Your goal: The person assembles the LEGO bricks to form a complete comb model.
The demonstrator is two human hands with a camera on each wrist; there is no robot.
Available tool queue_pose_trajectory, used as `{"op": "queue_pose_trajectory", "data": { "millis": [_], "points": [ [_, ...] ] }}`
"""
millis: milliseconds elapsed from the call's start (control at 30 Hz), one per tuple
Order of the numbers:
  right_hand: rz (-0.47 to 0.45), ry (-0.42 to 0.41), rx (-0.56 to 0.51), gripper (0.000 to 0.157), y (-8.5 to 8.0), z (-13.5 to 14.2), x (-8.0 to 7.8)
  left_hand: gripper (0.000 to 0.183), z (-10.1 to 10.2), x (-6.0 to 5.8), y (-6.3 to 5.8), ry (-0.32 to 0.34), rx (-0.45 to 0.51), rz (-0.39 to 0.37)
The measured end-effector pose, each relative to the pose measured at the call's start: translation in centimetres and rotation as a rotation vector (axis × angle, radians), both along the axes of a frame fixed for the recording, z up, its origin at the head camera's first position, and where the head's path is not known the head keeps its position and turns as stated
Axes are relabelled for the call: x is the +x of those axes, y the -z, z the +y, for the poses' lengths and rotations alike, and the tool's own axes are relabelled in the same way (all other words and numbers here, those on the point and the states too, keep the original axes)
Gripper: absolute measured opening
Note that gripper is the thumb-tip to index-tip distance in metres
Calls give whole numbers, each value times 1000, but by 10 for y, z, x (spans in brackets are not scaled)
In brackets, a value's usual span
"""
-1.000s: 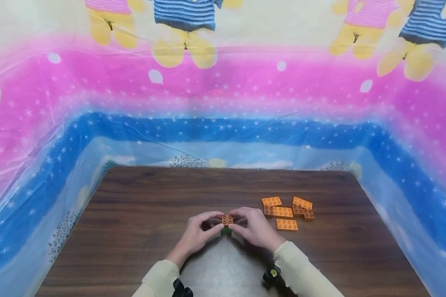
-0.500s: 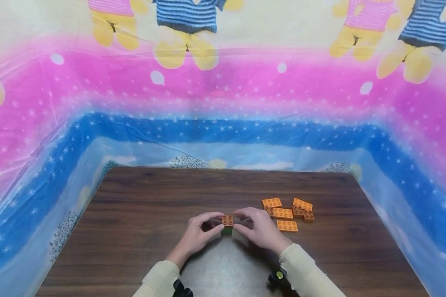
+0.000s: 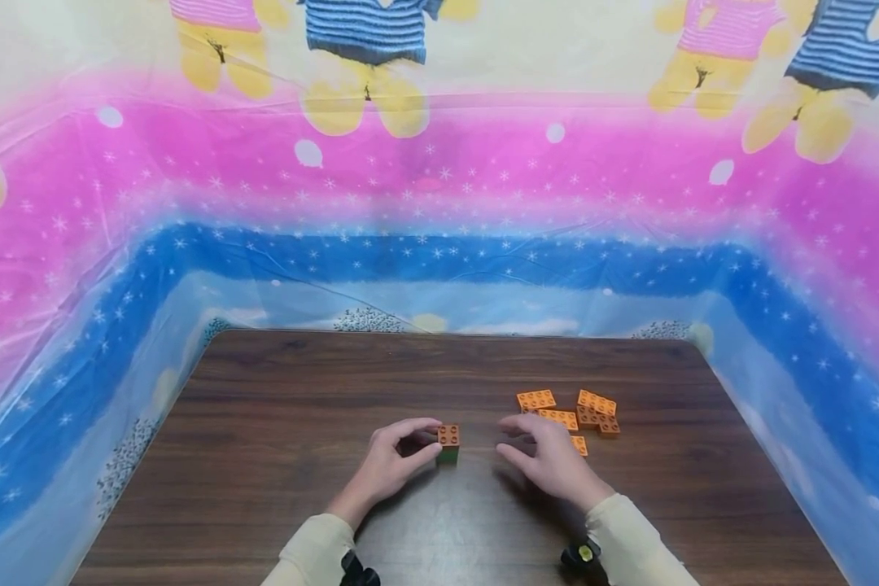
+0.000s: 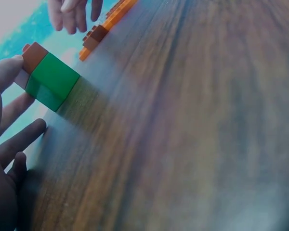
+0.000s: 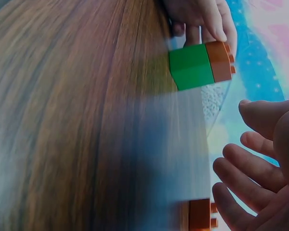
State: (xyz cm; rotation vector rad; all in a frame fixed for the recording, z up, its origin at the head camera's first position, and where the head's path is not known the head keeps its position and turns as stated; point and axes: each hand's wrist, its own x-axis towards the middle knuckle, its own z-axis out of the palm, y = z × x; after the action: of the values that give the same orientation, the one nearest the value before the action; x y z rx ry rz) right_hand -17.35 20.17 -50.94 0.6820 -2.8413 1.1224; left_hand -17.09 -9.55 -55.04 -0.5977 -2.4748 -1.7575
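Note:
A small brown toy brick with studs sits on a green block at the middle of the table, forming an upright stack. My left hand is at its left side, thumb and forefinger pinching the brown brick. The left wrist view shows the thumb tip against the brown brick, with the green block standing on the wood below. To the right, my right hand is apart from the stack, fingers loosely bent and holding nothing. In the right wrist view a gap separates its fingers from the stack.
Several orange bricks lie right of the stack, among them one at the back and one partly behind my right hand. Another orange brick overlaps a brown brick. A patterned cloth surrounds the wooden table.
My right hand has let go of the brown brick and moved right, now overlapping the orange bricks in the head view. The left hand and the stack have stayed in place.

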Motion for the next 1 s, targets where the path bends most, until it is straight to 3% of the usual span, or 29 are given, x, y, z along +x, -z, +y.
{"op": "queue_pose_trajectory", "data": {
  "millis": [367, 1000],
  "points": [
    [49, 52, 19, 34, -1, 25, 0, 30, -2, -1, -2, 14, -23, -15],
    [110, 146, 228, 35, 13, 72, -1, 30, -3, -2, -1, 24, -9, 2]
  ]
}}
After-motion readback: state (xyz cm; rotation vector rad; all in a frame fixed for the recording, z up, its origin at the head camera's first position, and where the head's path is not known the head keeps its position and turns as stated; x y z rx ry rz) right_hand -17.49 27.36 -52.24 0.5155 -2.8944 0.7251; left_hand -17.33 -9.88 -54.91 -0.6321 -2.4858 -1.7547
